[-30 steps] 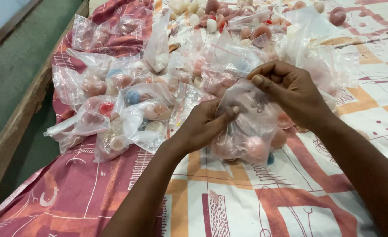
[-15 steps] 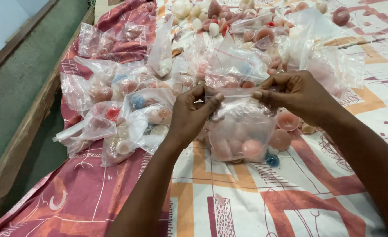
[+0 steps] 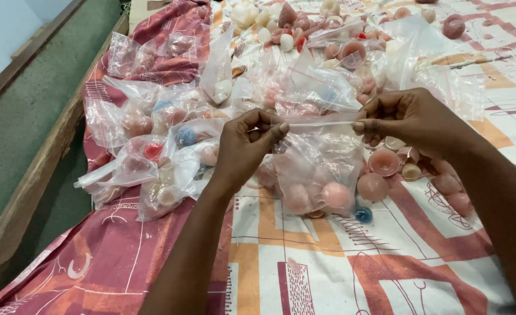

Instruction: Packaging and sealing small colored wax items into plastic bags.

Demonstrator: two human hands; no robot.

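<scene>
Head camera looked down on my two hands stretching the top of a clear plastic bag [image 3: 319, 169] between them. My left hand [image 3: 243, 149] pinched the left end of the bag's sealing strip between thumb and fingers, and my right hand [image 3: 412, 119] pinched the right end the same way, so the strip ran taut and level from one to the other. The bag hung below that line, its bottom resting on the patterned cloth [image 3: 386, 262] that covered the table. Inside it sat several rounded pinkish pieces, gathered low in the bag.

Just right of the bag, loose pink domes [image 3: 380, 172] lay on the cloth, some hollow side up, and a small blue piece [image 3: 362, 214] lay touching the bag's lower right corner. To my left was a heap of filled clear bags [image 3: 159, 146], holding pink, red and blue pieces. Beyond my hands, more bags and loose white and pink pieces [image 3: 287, 26] were spread across the far part of the cloth. The table's wooden edge [image 3: 30, 186] ran along the left side.
</scene>
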